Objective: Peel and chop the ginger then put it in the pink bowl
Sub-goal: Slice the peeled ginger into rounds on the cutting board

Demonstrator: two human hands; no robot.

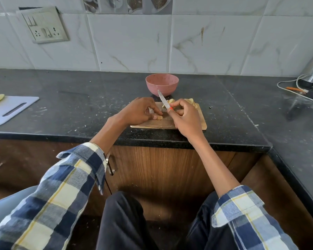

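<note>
1. A wooden chopping board [186, 123] lies at the front edge of the dark worktop [79, 103].
2. The left hand [139, 111] pinches a ginger piece [159, 117] with curled fingers [154, 112] on the board.
3. The right hand [185, 117] grips a knife [163, 100], blade tilted up towards the pink bowl [162, 84] behind the board.
4. Pale cut ginger pieces [192, 101] sit at the board's back edge.

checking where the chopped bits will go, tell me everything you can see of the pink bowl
The round pink bowl looks like matte plastic with faint speckles, a thin rim and deep curved walls. It stands upright on the dark stone counter, just behind the wooden chopping board, near the tiled wall. What shows of its inside looks empty. Nothing touches it; the knife's steel tip only overlaps it in view.
</note>
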